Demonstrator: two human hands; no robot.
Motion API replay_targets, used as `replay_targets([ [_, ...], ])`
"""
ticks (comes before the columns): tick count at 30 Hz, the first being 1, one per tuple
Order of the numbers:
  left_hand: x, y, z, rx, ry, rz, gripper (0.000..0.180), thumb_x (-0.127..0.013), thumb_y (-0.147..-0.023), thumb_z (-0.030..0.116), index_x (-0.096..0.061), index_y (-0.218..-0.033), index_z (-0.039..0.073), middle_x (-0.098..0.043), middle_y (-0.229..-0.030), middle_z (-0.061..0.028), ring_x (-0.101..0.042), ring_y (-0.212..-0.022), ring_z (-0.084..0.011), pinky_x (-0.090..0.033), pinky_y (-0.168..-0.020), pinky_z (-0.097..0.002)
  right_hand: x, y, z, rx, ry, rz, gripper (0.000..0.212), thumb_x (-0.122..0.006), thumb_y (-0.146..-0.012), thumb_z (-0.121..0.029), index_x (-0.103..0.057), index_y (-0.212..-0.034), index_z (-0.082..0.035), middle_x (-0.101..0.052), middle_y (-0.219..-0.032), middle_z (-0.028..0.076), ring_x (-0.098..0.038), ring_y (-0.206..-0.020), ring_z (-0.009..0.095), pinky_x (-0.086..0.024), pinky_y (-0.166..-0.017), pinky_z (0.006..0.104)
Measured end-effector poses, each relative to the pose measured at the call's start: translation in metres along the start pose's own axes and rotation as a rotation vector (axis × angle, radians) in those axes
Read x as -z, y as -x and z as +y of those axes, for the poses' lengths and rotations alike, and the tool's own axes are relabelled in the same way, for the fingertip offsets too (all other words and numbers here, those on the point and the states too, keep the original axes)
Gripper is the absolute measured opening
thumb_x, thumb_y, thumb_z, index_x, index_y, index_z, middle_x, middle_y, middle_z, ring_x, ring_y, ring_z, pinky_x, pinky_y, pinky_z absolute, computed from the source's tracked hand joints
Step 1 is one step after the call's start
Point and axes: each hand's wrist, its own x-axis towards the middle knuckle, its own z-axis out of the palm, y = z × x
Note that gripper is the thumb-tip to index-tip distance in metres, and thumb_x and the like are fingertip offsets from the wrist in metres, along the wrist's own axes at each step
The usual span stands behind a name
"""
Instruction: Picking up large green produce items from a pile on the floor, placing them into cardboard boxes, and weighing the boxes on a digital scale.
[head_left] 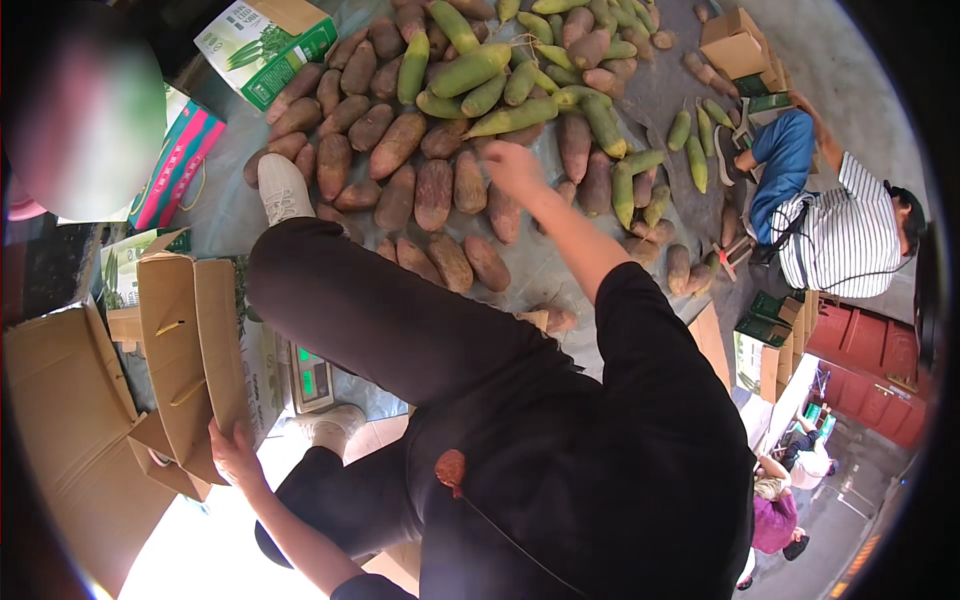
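Note:
My left hand (235, 456) is closed on the edge of a flap of an opened cardboard box (222, 350) at the left. My right hand (515, 170) reaches into the spread of produce, its fingers curled down among reddish-brown root vegetables (433, 195). Whether one of these is in its grasp is hidden. Just beyond it lie long green radishes (470, 70), heaped partly over the roots. Beside the box, under my bent leg, a digital scale (312, 378) shows a lit green display.
A green-and-white box (262, 50) stands at the far left, near a pink-and-teal striped bag (180, 160). At the right a person in a striped shirt (840, 230) sits low near more cartons (765, 345). My shoe (284, 190) touches the pile's left edge.

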Motion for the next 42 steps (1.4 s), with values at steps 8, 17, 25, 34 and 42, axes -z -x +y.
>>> replay_targets([
  [8, -0.013, 0.002, -0.018, 0.01, -0.035, 0.01, 0.038, -0.06, -0.087, 0.016, -0.05, -0.122, 0.005, -0.062, -0.099, -0.0217, -0.062, -0.09, -0.0372, -0.048, -0.075, -0.0441, 0.048, 0.018, 0.225, -0.638, 0.512, -0.098, 0.052, -0.061, -0.08, -0.031, -0.046, -0.126, -0.011, -0.05, -0.126, 0.017, -0.054, -0.113, 0.035, -0.045, -0.093, 0.0415],
  [17, -0.01, 0.005, -0.043, 0.057, -0.112, 0.001, 0.041, -0.059, -0.087, 0.019, -0.048, -0.124, 0.005, -0.062, -0.098, -0.0238, -0.062, -0.09, -0.0397, -0.048, -0.075, -0.0456, 0.078, 0.001, 0.273, -0.702, 0.389, -0.023, 0.093, -0.073, -0.07, -0.018, -0.02, -0.146, -0.021, -0.031, -0.143, 0.015, -0.04, -0.125, 0.036, -0.036, -0.104, 0.0412],
  [25, -0.008, 0.01, -0.046, 0.135, -0.151, -0.029, 0.045, -0.058, -0.088, 0.022, -0.046, -0.127, 0.003, -0.061, -0.101, -0.0251, -0.061, -0.093, -0.0395, -0.048, -0.077, -0.0452, 0.068, -0.014, 0.27, -0.775, 0.552, -0.159, 0.078, -0.067, -0.074, -0.012, -0.028, -0.141, -0.021, -0.035, -0.138, 0.015, -0.044, -0.121, 0.033, -0.04, -0.1, 0.0397],
  [34, -0.014, 0.005, -0.039, 0.127, -0.068, -0.017, 0.039, -0.057, -0.087, 0.016, -0.048, -0.124, 0.007, -0.061, -0.102, -0.0241, -0.062, -0.093, -0.0372, -0.048, -0.079, -0.0434, 0.073, 0.013, 0.242, -0.606, 0.608, -0.083, 0.043, -0.067, -0.075, -0.012, -0.046, -0.112, -0.009, -0.054, -0.117, 0.015, -0.05, -0.111, 0.035, -0.045, -0.091, 0.0424],
  [42, 0.003, 0.01, -0.003, 0.131, 0.113, -0.044, 0.04, -0.056, -0.084, 0.009, -0.049, -0.123, 0.007, -0.062, -0.106, -0.0193, -0.06, -0.099, -0.0352, -0.046, -0.086, -0.041, 0.078, 0.045, 0.233, -0.305, 0.552, -0.027, 0.053, -0.071, -0.068, -0.009, -0.053, -0.118, -0.009, -0.056, -0.113, 0.018, -0.051, -0.11, 0.035, -0.043, -0.094, 0.0416],
])
